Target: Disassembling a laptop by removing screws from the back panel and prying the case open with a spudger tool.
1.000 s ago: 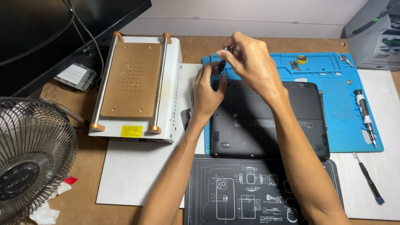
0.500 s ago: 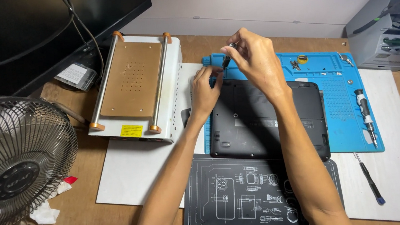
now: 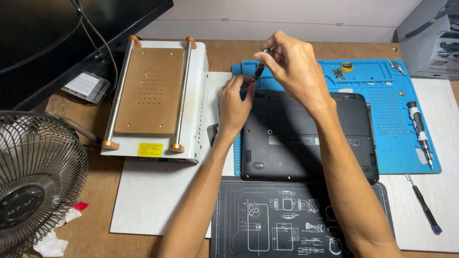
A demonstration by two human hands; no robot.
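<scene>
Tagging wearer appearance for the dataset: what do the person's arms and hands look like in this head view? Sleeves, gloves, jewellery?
Both forearms are bare up to the frame edge, no sleeves showing. The left hand and right hand wear no gloves; no rings, watch or wristband are visible on either. No cables, straps or markings on the arms. Fingernails look short and unpainted.

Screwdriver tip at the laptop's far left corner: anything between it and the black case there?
Nothing visible does. The right hand holds the small screwdriver tilted down toward the black laptop corner. The left hand pinches right beside the tip; the contact point itself is hidden by its fingers.
</scene>
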